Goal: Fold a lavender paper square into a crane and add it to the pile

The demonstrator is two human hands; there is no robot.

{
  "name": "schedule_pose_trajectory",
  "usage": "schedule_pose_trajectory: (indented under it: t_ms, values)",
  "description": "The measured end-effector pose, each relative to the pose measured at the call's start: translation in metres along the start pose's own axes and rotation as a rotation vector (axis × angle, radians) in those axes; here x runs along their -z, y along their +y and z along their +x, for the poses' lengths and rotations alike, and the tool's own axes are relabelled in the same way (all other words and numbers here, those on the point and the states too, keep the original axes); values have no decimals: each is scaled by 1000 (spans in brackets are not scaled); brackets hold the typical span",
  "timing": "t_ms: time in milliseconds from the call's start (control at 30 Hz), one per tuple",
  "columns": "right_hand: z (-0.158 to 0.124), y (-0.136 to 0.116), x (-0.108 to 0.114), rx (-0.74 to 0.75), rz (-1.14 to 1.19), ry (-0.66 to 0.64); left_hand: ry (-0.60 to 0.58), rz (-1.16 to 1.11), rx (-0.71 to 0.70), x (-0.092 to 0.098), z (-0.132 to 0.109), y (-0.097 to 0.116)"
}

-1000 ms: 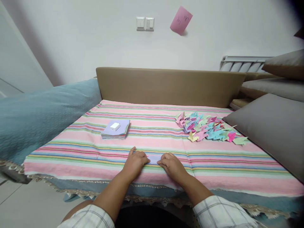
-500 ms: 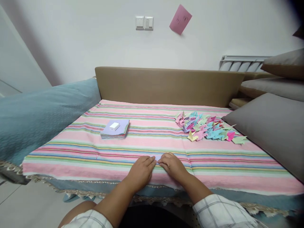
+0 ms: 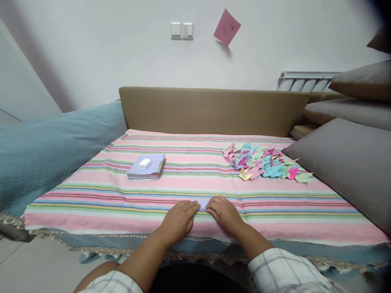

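Note:
A folded strip of lilac paper (image 3: 203, 204) lies on the striped cloth near the front edge of the seat. At its left end, my left hand (image 3: 181, 217) has its fingers pressed together on the paper, with the thumb mostly hidden. My right hand (image 3: 224, 212) pinches the right end between thumb and bent fingers. Only the middle of the strip shows between the two hands. Both forearms rest low over the seat edge, in white checked sleeves.
A stack of coloured paper sheets (image 3: 146, 167) stands at left with a small white box (image 3: 145, 163) on top. Several folded paper cranes (image 3: 265, 162) lie crowded at right. Beyond them are grey cushions (image 3: 345, 162); a blue-covered armrest (image 3: 67, 138) bounds the left side.
My hands have drawn slightly apart, so more of the lilac strip shows between them. The whole view has shifted a little.

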State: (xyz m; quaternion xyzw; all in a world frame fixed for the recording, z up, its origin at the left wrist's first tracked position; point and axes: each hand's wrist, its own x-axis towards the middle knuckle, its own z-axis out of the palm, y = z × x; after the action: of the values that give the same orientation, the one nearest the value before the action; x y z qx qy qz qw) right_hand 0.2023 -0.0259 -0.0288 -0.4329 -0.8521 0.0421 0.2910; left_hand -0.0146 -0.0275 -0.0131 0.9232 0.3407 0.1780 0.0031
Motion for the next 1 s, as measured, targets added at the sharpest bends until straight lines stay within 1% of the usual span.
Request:
schedule_pose_trajectory:
  t_ms: [233, 367, 500, 600, 867, 1000]
  values:
    - [1, -1, 2, -17, 22, 20, 21, -41, 49, 0, 1, 1]
    - [0, -5, -1, 33, -92, 35, 115, -42, 77, -9, 5, 2]
    - [0, -7, -7, 43, -187, 62, 228, 19, 112, -19, 11, 3]
    - [0, -6, -10, 61, -225, 80, 280, 55, 129, -23, 13, 2]
    - [-2, -3, -16, 88, -267, 124, 325, 93, 103, -28, 13, -2]
    - [-3, -3, -16, 97, -284, 120, 343, 107, 95, -31, 13, -4]
